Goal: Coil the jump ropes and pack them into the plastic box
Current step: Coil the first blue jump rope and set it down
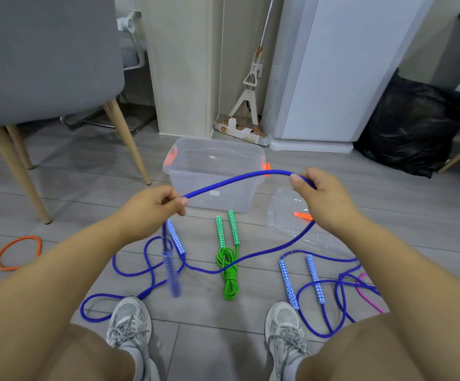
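Note:
A blue jump rope (231, 180) arches in the air between my hands. My left hand (152, 209) grips one part of it, and a blurred blue handle (171, 273) dangles below that hand. My right hand (315, 195) pinches the rope farther along; from there the cord drops to the floor and runs in loose loops. A coiled green jump rope (229, 270) lies on the floor between my feet and the clear plastic box (212, 171). A second blue rope (314, 273) with patterned handles lies tangled at the right.
The box's clear lid (292, 218) lies on the floor to its right. An orange ring (18, 253) lies at the left, a pink cord (366, 292) at the right. A grey chair (45, 78) stands at the left, a black bag (413, 125) at the back right.

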Motion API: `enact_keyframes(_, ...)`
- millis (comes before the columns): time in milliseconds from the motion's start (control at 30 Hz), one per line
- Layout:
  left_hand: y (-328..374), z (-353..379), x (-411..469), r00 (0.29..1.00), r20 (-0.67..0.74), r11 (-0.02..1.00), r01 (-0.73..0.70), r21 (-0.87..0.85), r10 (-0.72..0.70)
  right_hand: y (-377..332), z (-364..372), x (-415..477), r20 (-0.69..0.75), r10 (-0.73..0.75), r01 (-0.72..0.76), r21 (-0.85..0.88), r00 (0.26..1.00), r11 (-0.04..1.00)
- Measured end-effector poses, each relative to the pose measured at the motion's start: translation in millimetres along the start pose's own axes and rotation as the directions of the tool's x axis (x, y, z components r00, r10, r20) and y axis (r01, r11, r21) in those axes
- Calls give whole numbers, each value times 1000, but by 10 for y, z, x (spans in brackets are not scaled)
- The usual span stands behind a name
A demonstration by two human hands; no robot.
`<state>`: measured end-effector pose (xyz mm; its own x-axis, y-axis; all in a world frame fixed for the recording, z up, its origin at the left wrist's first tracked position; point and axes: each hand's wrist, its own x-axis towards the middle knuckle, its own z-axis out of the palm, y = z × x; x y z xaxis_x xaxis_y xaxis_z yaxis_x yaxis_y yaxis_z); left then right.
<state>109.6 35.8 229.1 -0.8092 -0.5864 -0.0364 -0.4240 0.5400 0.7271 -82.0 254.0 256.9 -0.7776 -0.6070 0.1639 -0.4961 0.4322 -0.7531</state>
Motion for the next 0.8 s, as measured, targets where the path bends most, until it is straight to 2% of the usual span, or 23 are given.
enact_keyframes(100, 19, 36, -32, 996, 92, 998, 1, -59, 5, -117, 101, 22, 42, 3, -10, 179, 999, 984)
enact_keyframes(167, 89, 75, -49, 994, 88, 991, -46, -129, 58, -182, 185, 13, 111, -48, 24, 209, 993, 978)
enact_keyframes(333, 297, 150, -45, 992, 46, 930, -95, -354, 119, -229, 265, -29, 228, -117, 103, 76, 967, 992)
enact_keyframes(400, 274, 128, -21, 997, 4, 902, -66, -427, 75, -172, 204, -40, 242, -106, 111, -10, 965, 994)
enact_keyframes(567, 119, 31, 10, 997, -55, 905, 29, -425, -58, 47, 21, -37, 254, -28, 83, -209, 967, 974)
enact_keyframes(667, 150, 11, -20, 997, -38, 883, 44, -468, -70, 103, 27, -48, 256, -14, 72, -217, 967, 973)
enact_keyframes(800, 356, 36, -65, 1000, -19, 802, -23, -598, 14, -44, 242, -41, 278, -27, 68, -140, 960, 988)
